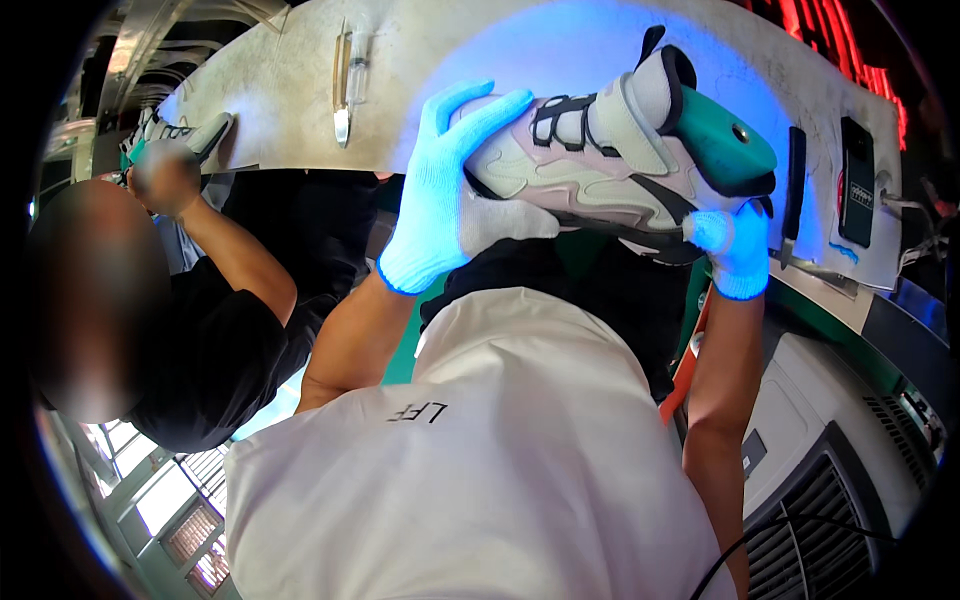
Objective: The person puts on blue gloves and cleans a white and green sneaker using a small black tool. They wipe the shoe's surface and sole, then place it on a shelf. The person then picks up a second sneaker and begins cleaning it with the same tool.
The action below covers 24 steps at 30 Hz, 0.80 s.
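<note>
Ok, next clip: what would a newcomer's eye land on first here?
First the sneaker, grey and white with a green heel, held at upper centre over the pale workbench bathed in bluish light. The left hand, in a light blue glove, wraps its toe end, while the gloved right hand grips under the heel. At far left a co-worker's hand holds a similar shoe.
</note>
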Motion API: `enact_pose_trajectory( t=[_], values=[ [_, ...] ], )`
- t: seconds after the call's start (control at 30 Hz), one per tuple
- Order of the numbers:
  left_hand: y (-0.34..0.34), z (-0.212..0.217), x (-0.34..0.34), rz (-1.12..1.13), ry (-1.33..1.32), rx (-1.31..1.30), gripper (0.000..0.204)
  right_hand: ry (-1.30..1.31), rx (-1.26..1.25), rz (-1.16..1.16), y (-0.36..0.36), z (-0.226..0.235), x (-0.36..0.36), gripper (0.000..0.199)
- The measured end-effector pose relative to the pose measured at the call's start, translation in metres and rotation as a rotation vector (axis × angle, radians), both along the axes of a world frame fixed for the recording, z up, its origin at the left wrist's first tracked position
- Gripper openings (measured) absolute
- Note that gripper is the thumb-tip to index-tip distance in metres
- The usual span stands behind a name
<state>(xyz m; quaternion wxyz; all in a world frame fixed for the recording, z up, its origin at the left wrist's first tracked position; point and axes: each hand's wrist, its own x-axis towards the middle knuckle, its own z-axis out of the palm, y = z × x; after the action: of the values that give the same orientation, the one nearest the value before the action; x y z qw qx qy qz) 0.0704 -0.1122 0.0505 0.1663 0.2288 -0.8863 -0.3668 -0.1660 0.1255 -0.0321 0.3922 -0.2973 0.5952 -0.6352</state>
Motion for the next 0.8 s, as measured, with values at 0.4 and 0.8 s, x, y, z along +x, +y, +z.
enact_pose_trajectory(
  t=[0.4,0.8],
  values=[
    [0.003,0.005,-0.014,-0.008,-0.066,-0.024,0.117,-0.09,-0.095,-0.049,-0.012,0.023,0.009,0.063],
    [0.008,0.025,-0.026,-0.098,-0.245,-0.382,0.106,-0.166,-0.043,-0.042,-0.017,0.03,0.011,0.07]
  ],
)
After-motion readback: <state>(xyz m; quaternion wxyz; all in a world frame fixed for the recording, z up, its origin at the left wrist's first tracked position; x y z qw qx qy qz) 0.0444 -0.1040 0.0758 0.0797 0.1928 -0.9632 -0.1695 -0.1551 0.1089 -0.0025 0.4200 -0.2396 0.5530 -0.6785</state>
